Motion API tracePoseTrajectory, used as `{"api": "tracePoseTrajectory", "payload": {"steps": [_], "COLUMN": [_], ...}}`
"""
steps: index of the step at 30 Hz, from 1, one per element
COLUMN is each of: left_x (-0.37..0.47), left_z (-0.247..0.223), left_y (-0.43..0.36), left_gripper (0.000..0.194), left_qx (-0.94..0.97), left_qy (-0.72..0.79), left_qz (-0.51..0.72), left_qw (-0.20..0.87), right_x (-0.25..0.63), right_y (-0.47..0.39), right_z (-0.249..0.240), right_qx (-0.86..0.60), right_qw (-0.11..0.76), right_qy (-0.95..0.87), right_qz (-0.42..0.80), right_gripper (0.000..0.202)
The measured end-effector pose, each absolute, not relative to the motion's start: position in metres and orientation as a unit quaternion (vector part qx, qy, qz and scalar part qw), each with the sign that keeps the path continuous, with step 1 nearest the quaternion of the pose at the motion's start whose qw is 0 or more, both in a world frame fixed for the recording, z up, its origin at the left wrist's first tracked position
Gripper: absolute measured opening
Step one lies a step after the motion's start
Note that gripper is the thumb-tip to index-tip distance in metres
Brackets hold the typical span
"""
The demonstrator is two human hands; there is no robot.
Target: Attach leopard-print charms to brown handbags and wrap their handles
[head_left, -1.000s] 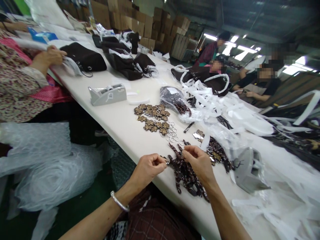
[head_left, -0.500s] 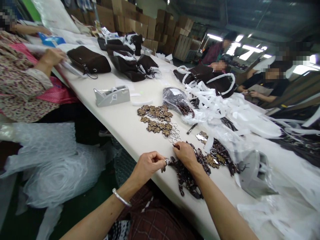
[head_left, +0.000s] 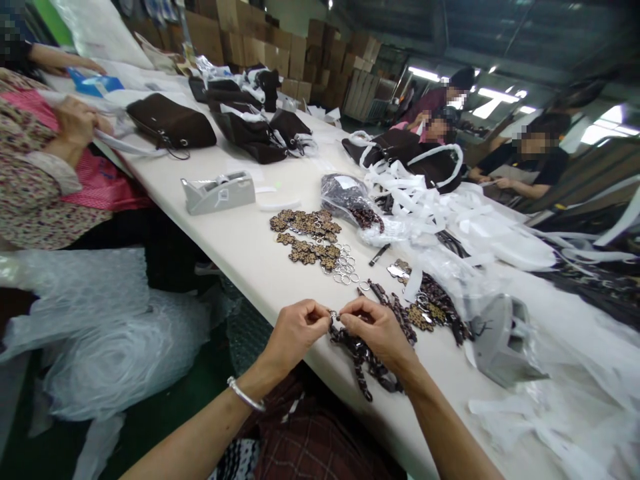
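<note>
My left hand point(head_left: 299, 330) is closed in a pinch on a small silver metal fitting point(head_left: 334, 315) near the table edge. From the right, the thumb and forefinger of my right hand point(head_left: 376, 327) press together against it. What lies between the right fingertips is hidden. Just below both hands is a pile of dark, mottled strands point(head_left: 369, 370) with shiny parts. Farther up the table lie brown patterned flower-shaped charms point(head_left: 313, 252) and silver key rings point(head_left: 345, 270). More flower charms point(head_left: 421, 317) sit among dark strands to the right.
Two grey tape dispensers stand on the table, one at left point(head_left: 220, 192) and one at right point(head_left: 505, 340). Dark brown bags point(head_left: 173, 121), a plastic bag of dark strands point(head_left: 345, 193) and white strips point(head_left: 415, 200) lie beyond. Bubble wrap point(head_left: 125, 353) fills the lower left. Several people work around the table.
My right hand has come back toward me from the top of the strands and now meets my left fingertips at the metal fitting. The left hand has hardly moved.
</note>
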State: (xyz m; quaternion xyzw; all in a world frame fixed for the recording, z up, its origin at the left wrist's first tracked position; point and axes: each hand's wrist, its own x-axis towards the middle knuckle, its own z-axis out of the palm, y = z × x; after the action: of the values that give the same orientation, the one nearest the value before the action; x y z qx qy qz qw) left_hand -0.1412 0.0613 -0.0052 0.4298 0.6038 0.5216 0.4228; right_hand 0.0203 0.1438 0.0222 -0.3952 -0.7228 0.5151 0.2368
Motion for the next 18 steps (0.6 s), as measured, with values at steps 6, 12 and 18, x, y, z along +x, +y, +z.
{"api": "tracePoseTrajectory", "payload": {"steps": [6,12,18], "left_x": [-0.136,-0.137,-0.139], "left_z": [-0.003,-0.006,-0.010], "left_y": [0.058,0.058,0.057], "left_gripper": [0.014,0.014,0.012], "left_qx": [0.446,0.450,0.448], "left_qy": [0.613,0.612,0.594], "left_qz": [0.517,0.514,0.507], "left_qw": [0.398,0.400,0.436], "right_x": [0.015,0.019,0.031], "right_y": [0.128,0.130,0.142], "right_z": [0.017,0.013,0.010], "right_qx": [-0.404,-0.351,-0.238], "right_qw": [0.269,0.293,0.261], "right_qy": [-0.798,-0.831,-0.901], "right_qz": [0.358,0.317,0.253], "right_gripper": [0.009,0.007,0.025]}}
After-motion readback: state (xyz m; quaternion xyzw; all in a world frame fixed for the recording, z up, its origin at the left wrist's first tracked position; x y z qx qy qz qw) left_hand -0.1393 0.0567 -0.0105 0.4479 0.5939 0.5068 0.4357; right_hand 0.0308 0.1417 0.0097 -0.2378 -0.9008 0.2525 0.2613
